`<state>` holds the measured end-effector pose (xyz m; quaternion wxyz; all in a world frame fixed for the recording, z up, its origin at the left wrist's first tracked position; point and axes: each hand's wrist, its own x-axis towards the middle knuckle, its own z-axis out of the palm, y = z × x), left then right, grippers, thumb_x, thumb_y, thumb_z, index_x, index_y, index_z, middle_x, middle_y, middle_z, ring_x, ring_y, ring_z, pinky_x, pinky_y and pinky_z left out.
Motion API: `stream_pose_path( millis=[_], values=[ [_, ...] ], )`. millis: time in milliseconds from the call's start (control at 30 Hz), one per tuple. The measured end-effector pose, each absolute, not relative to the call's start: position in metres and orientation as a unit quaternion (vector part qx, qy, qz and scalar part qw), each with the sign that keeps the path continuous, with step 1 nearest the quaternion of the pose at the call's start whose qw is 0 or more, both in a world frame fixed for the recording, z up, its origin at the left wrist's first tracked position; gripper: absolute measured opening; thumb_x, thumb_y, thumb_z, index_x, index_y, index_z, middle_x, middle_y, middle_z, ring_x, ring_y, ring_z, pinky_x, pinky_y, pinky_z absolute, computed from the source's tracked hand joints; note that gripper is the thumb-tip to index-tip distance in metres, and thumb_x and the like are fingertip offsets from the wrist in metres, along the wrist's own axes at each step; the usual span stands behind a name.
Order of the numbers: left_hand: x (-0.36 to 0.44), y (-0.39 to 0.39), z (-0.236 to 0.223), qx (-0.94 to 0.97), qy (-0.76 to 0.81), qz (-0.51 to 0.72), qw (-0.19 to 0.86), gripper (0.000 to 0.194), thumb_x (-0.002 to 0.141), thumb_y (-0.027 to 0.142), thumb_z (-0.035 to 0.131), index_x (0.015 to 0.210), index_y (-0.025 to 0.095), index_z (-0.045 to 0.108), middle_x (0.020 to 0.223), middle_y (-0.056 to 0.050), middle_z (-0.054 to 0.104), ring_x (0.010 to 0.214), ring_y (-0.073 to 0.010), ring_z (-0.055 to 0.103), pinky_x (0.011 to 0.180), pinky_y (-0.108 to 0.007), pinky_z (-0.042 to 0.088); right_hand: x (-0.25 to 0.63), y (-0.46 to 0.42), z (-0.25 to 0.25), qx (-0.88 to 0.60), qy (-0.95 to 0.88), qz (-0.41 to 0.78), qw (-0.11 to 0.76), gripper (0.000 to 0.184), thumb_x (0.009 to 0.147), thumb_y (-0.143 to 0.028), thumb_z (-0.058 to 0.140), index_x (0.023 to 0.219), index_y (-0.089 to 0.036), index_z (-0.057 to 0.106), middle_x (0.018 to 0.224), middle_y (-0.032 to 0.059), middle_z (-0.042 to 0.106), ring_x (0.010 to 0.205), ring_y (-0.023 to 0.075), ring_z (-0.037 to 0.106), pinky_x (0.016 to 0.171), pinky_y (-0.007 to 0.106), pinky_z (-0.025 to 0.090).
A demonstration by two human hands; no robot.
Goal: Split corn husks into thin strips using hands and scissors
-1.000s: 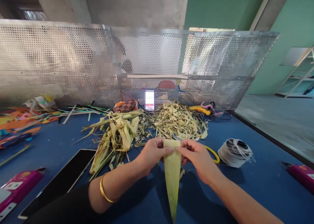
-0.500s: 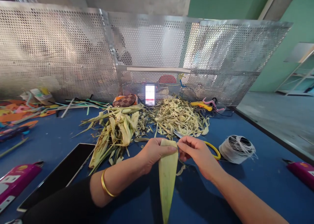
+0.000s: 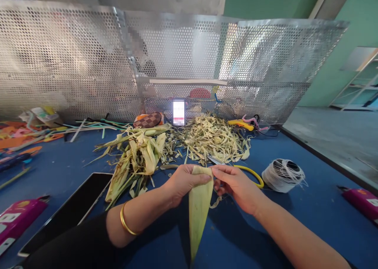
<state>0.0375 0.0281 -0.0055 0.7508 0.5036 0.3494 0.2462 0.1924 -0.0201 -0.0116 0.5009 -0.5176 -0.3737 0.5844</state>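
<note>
A long pale green husk leaf (image 3: 197, 208) hangs point down over the blue table (image 3: 265, 218). My left hand (image 3: 183, 182) pinches its wide top edge at the left corner. My right hand (image 3: 234, 184) pinches the same top edge at the right corner, fingers closed on a narrow strip of the leaf. A gold bangle (image 3: 125, 225) sits on my left wrist. Scissors with yellow handles (image 3: 251, 174) lie just behind my right hand.
A heap of whole husks (image 3: 138, 159) and a pile of shredded strips (image 3: 212, 141) lie behind my hands. A spool of white thread (image 3: 282, 175) stands to the right. A dark tablet (image 3: 73, 210) and pink tools (image 3: 17, 220) (image 3: 362, 198) lie at the sides. A perforated metal screen (image 3: 88, 64) closes the back.
The leaf has swung slightly to the left and its tip has shifted left. My right hand's pinch has drawn a thin strip away from the leaf's right edge.
</note>
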Motion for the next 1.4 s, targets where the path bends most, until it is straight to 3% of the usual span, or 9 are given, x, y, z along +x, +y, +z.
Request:
stream_pose_path(
  millis=[367,533,600,700,767,833,967,1100,1400],
  values=[
    [0.037,0.034,-0.011,0.459,0.422,0.276,0.731,0.03,0.054,0.036,0.08,0.071,0.014,0.068,0.063,-0.003,0.068,0.054,-0.0141,0.06,0.058,-0.026,0.047,0.202,-0.02,-0.01,-0.619,-0.602,0.262,0.43,0.018,0.075,-0.034,0.06,0.063,-0.021,0.058,0.05,-0.0032,0.056,0.049,0.0135,0.053,0.052,0.026,0.039],
    [0.037,0.041,-0.014,0.428,0.436,0.296,0.734,0.036,0.049,0.035,0.082,0.072,0.013,0.066,0.069,-0.007,0.07,0.059,-0.0177,0.063,0.062,-0.029,0.049,0.218,-0.021,0.004,-0.512,-0.618,0.387,0.454,0.038,0.085,-0.044,0.048,0.054,-0.022,0.045,0.039,-0.0047,0.047,0.043,0.0124,0.048,0.061,0.03,0.045],
    [0.037,0.041,-0.014,0.44,0.437,0.289,0.729,0.036,0.049,0.034,0.081,0.074,0.013,0.066,0.068,-0.006,0.069,0.059,-0.0183,0.063,0.061,-0.03,0.049,0.227,-0.017,0.005,-0.524,-0.591,0.336,0.513,0.046,0.087,-0.047,0.044,0.049,-0.022,0.041,0.039,-0.0037,0.044,0.045,0.0135,0.049,0.071,0.035,0.048],
    [0.038,0.037,-0.013,0.48,0.421,0.286,0.714,0.035,0.05,0.032,0.08,0.076,0.014,0.064,0.065,-0.004,0.067,0.057,-0.0174,0.062,0.06,-0.03,0.048,0.237,-0.011,0.004,-0.636,-0.544,0.093,0.54,0.027,0.076,-0.046,0.06,0.065,-0.021,0.06,0.073,0.0072,0.065,0.082,0.0258,0.061,0.086,0.045,0.043],
    [0.039,0.033,-0.011,0.51,0.41,0.294,0.697,0.032,0.052,0.032,0.079,0.073,0.016,0.062,0.062,-0.001,0.065,0.055,-0.0154,0.06,0.058,-0.028,0.047,0.236,-0.009,0.002,-0.667,-0.528,0.018,0.526,0.032,0.068,-0.042,0.068,0.09,-0.02,0.067,0.109,0.0132,0.064,0.11,0.0329,0.052,0.094,0.048,0.038],
    [0.04,0.029,-0.01,0.535,0.402,0.302,0.679,0.03,0.054,0.032,0.078,0.071,0.017,0.058,0.06,0.001,0.062,0.052,-0.0135,0.058,0.055,-0.026,0.045,0.227,-0.01,-0.002,-0.649,-0.543,0.131,0.516,0.038,0.071,-0.044,0.065,0.101,-0.021,0.066,0.114,0.0127,0.063,0.111,0.0311,0.053,0.092,0.046,0.041],
    [0.042,0.025,-0.009,0.583,0.393,0.311,0.639,0.027,0.06,0.034,0.073,0.071,0.017,0.056,0.058,0.004,0.058,0.052,-0.0099,0.052,0.052,-0.021,0.041,0.199,-0.017,-0.011,-0.54,-0.515,0.476,0.465,0.034,0.069,-0.046,0.067,0.089,-0.019,0.068,0.078,0.0042,0.069,0.075,0.019,0.062,0.069,0.032,0.049],
    [0.043,0.023,-0.009,0.621,0.405,0.302,0.6,0.022,0.065,0.034,0.068,0.071,0.016,0.057,0.058,0.004,0.056,0.052,-0.0086,0.049,0.051,-0.02,0.038,0.188,-0.019,-0.015,-0.546,-0.457,0.478,0.514,0.028,0.057,-0.039,0.077,0.069,-0.017,0.064,0.055,-0.0035,0.058,0.055,0.0109,0.051,0.056,0.025,0.043],
    [0.043,0.023,-0.011,0.608,0.402,0.313,0.609,0.025,0.071,0.04,0.06,0.07,0.015,0.06,0.06,0.001,0.057,0.053,-0.0098,0.048,0.051,-0.021,0.036,0.192,-0.02,-0.015,-0.563,-0.514,0.41,0.501,0.02,0.063,-0.035,0.072,0.065,-0.018,0.062,0.054,-0.004,0.053,0.054,0.0112,0.046,0.052,0.024,0.037]
  ],
)
